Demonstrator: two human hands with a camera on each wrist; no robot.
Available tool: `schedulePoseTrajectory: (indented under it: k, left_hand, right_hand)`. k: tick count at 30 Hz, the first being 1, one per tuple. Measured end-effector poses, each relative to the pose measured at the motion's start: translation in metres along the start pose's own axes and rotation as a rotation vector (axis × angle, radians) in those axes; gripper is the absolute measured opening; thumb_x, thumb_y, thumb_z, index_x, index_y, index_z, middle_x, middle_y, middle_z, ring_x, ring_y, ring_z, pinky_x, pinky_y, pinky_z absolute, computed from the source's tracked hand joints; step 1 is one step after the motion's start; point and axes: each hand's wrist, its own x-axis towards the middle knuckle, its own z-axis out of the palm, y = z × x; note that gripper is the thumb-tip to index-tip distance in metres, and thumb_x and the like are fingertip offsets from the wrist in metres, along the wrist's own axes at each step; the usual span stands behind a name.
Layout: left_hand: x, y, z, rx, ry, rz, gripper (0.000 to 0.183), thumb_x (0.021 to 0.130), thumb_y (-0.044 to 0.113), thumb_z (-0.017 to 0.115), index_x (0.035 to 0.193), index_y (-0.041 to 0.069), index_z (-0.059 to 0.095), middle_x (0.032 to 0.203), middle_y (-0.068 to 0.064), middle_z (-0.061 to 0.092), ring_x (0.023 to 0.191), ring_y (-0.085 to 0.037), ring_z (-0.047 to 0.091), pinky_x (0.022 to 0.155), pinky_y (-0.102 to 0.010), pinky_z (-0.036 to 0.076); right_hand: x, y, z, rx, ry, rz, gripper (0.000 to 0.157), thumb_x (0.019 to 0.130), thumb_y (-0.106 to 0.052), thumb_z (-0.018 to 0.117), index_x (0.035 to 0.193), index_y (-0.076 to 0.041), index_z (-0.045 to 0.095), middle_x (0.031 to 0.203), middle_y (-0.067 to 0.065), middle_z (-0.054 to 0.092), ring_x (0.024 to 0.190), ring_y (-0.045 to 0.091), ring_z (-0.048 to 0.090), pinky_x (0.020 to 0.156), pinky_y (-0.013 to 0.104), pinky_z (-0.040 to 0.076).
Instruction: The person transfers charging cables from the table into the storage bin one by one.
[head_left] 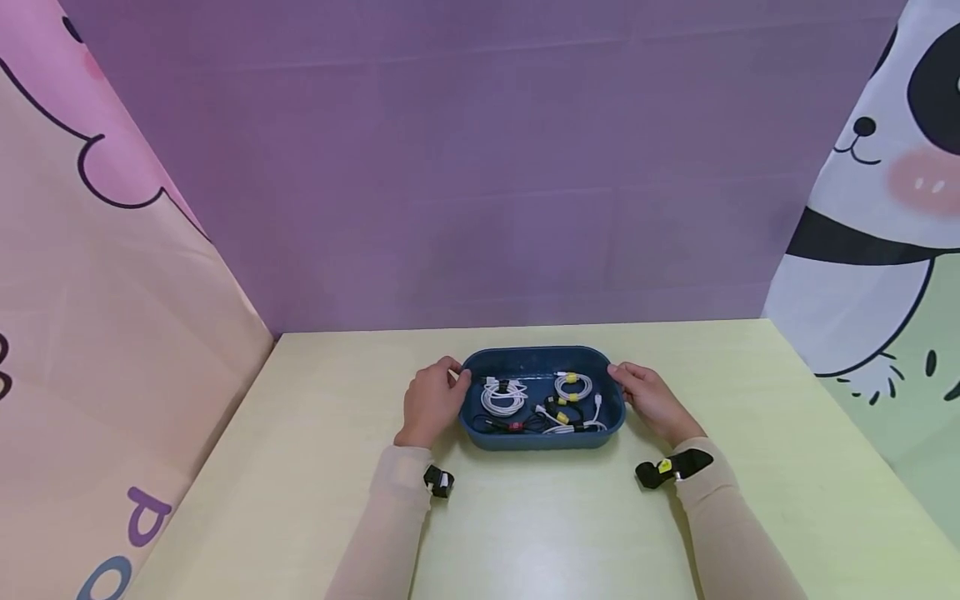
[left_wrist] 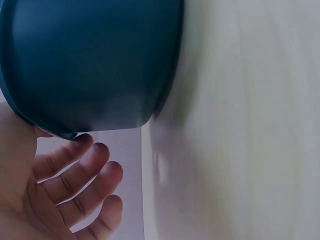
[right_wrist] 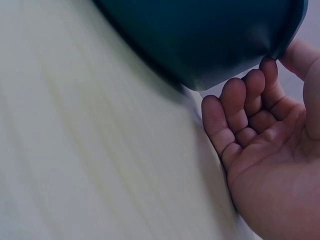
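Observation:
A dark blue plastic bin (head_left: 540, 442) sits between my two hands on the table, in the middle of the head view. My left hand (head_left: 433, 402) pinches its left rim between thumb and fingers. At the opposite end, my right hand (head_left: 654, 402) pinches the right rim. Inside the bin lie a coiled white cable (head_left: 503, 397), a white cable coil with yellow ties (head_left: 573, 387), a black cable with a red tag (head_left: 515, 426) and a white cable with a black tie (head_left: 576, 427). The left wrist view shows the bin's outer wall (left_wrist: 95, 65) above curled fingers.
The pale wooden table (head_left: 540, 533) extends around the bin. A purple cloth wall (head_left: 480, 167) rises behind its far edge. Printed cloth panels stand at both sides, with a panda (head_left: 877, 217) on the right one.

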Motion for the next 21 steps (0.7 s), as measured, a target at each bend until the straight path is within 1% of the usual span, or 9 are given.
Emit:
schedulePoseTrajectory:
  k: [4, 9, 12, 15, 16, 18, 21]
  left_hand:
    - [0.000, 0.000, 0.001, 0.002, -0.006, 0.008, 0.024, 0.100, 0.033, 0.063, 0.107, 0.011, 0.071, 0.075, -0.002, 0.063, 0.059, -0.018, 0.053, 0.052, -0.029, 0.038]
    - [-0.001, -0.001, -0.001, 0.002, -0.013, 0.014, 0.024, 0.100, 0.033, 0.062, 0.107, 0.011, 0.071, 0.076, -0.004, 0.065, 0.061, -0.018, 0.055, 0.053, -0.029, 0.039]
    - [-0.001, -0.002, -0.003, 0.003, -0.013, 0.010, 0.025, 0.100, 0.033, 0.062, 0.108, 0.011, 0.071, 0.077, -0.004, 0.065, 0.061, -0.018, 0.055, 0.053, -0.028, 0.039]
    - [-0.002, -0.003, -0.005, -0.003, -0.012, 0.009, 0.027, 0.101, 0.034, 0.062, 0.111, 0.010, 0.070, 0.080, -0.005, 0.066, 0.062, -0.019, 0.055, 0.054, -0.028, 0.040]
    - [-0.002, -0.004, -0.005, -0.005, -0.009, 0.012, 0.028, 0.101, 0.034, 0.062, 0.112, 0.010, 0.070, 0.081, -0.005, 0.067, 0.063, -0.019, 0.056, 0.055, -0.028, 0.040]
    - [-0.002, -0.004, -0.007, -0.005, 0.003, 0.021, 0.028, 0.101, 0.034, 0.063, 0.114, 0.010, 0.070, 0.084, -0.006, 0.069, 0.066, -0.019, 0.058, 0.057, -0.029, 0.042]
    - [-0.002, -0.004, -0.013, 0.002, 0.041, 0.042, 0.028, 0.100, 0.031, 0.064, 0.116, 0.009, 0.069, 0.091, -0.008, 0.072, 0.073, -0.023, 0.063, 0.061, -0.035, 0.048]
  right_hand:
    - [-0.002, 0.000, -0.001, -0.004, 0.000, 0.006, 0.030, 0.107, -0.038, 0.054, 0.087, -0.015, 0.056, 0.080, -0.007, 0.046, 0.081, 0.009, 0.048, 0.075, 0.022, 0.040]
    - [-0.001, 0.001, 0.000, 0.004, 0.000, -0.010, 0.030, 0.107, -0.036, 0.054, 0.086, -0.014, 0.056, 0.079, -0.007, 0.046, 0.080, 0.009, 0.047, 0.074, 0.022, 0.040]
    - [0.002, 0.002, 0.001, 0.025, 0.005, -0.021, 0.029, 0.107, -0.035, 0.053, 0.086, -0.016, 0.057, 0.079, -0.008, 0.048, 0.079, 0.008, 0.049, 0.073, 0.021, 0.043]
    - [0.004, 0.002, 0.001, 0.042, 0.025, -0.029, 0.026, 0.108, -0.032, 0.053, 0.089, -0.015, 0.058, 0.080, -0.007, 0.051, 0.080, 0.009, 0.052, 0.074, 0.021, 0.048]
    - [0.004, 0.002, 0.001, 0.031, 0.040, -0.030, 0.025, 0.108, -0.031, 0.053, 0.090, -0.014, 0.058, 0.081, -0.007, 0.052, 0.080, 0.009, 0.053, 0.074, 0.021, 0.049]
    - [0.004, 0.000, 0.000, -0.032, 0.078, -0.036, 0.024, 0.107, -0.030, 0.054, 0.097, -0.010, 0.059, 0.083, -0.005, 0.054, 0.081, 0.009, 0.055, 0.075, 0.021, 0.052]
    - [0.004, -0.008, -0.001, -0.172, 0.139, -0.050, 0.028, 0.107, -0.031, 0.055, 0.109, -0.003, 0.058, 0.092, 0.001, 0.056, 0.085, 0.012, 0.057, 0.078, 0.022, 0.054]
